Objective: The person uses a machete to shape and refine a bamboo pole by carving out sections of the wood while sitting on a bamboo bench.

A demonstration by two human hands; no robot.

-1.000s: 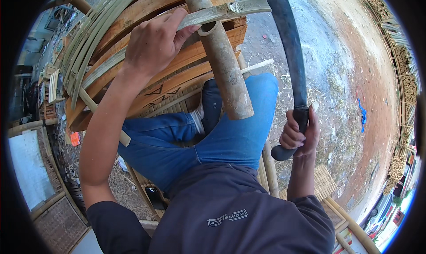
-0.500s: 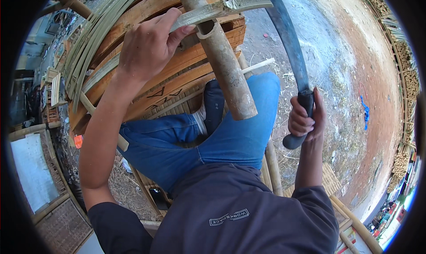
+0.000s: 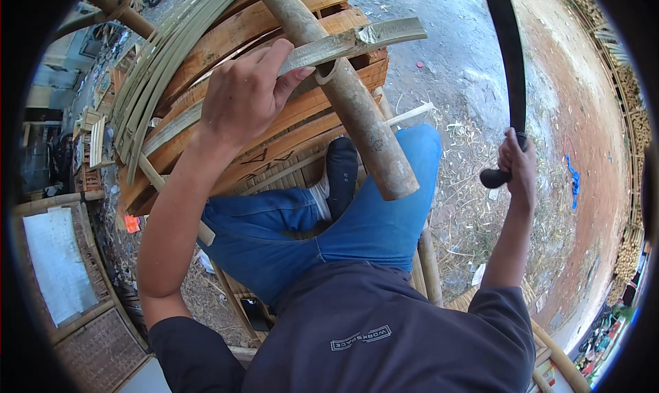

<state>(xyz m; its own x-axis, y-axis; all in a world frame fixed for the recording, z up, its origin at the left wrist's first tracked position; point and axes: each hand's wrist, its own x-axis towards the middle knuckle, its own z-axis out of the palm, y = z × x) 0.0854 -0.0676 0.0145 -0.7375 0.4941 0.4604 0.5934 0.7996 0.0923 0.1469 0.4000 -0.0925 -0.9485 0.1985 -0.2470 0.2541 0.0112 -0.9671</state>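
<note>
My left hand is closed on one end of a split bamboo strip. The strip lies crosswise over a thick bamboo pole, close to a cut-out in it, and its free end juts out to the right. A rough notch shows in the strip's upper side. Out to the right, my right hand grips the black handle of a machete. Its long dark blade points away from me, raised and well apart from the strip.
Stacked wooden planks sit under the pole at the upper left, with a bundle of long thin bamboo strips on their left. My legs in blue jeans are below the pole. Shavings litter the ground; a blue cord lies farther right.
The machete has swung right, away from the strip, as my right hand moved right and slightly up. My left hand keeps its hold on the strip; the whole view has shifted a little.
</note>
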